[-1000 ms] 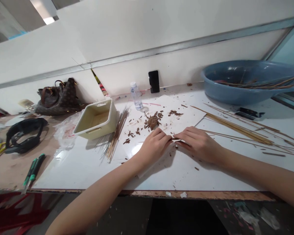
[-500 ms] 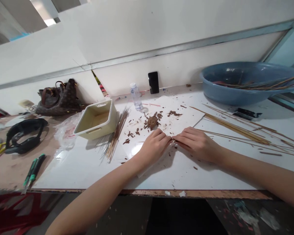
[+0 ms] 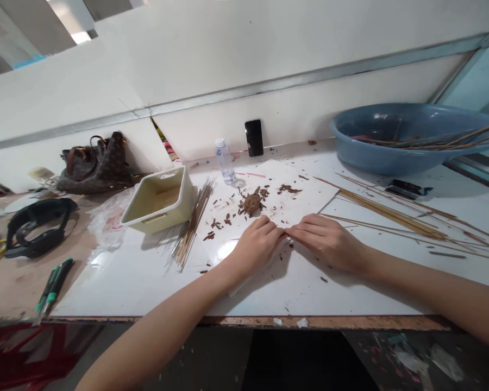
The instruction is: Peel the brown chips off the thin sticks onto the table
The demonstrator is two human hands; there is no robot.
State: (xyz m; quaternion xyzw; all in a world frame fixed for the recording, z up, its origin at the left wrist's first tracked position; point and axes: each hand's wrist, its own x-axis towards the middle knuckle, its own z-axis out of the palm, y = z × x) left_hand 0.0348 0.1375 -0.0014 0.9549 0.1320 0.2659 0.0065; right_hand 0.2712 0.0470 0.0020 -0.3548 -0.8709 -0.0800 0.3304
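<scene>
The left hand [image 3: 256, 244] and right hand [image 3: 328, 241] curl closed, fingertips pinching a thin wooden stick [image 3: 288, 234] lying along a 9-to-3 line over the white table [image 3: 146, 288], nearer the left hand.

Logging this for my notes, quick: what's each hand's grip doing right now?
Left hand: closed, apparently pinching a thin wooden stick, mostly hidden.
Right hand: closed, apparently on the same stick.

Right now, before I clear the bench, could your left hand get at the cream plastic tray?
Probably yes: the left hand lies near the cream plastic tray; only a flat spread of thin sticks lies between, hardly blocking.
</scene>
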